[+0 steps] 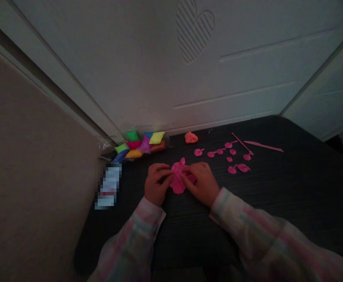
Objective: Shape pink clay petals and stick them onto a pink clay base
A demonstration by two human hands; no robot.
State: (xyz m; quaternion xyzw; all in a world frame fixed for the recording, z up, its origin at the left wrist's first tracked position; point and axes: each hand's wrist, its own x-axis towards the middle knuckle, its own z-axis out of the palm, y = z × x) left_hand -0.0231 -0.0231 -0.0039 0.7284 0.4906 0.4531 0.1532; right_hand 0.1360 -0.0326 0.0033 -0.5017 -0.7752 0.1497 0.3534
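The left hand (pixel 156 184) and right hand (pixel 203 181) pinched opposite sides of a lobed pink sheet (pixel 178 185) at the dark bench (pixel 279 199); small pink pieces (pixel 243 168) lay beyond to the right, coloured packets (pixel 144 145) beyond to the left.

The pink piece (pixel 177 185) looks like matt clay, the tabletop (pixel 277 196) wood-grained, the clear bag (pixel 104 146) glossy plastic.
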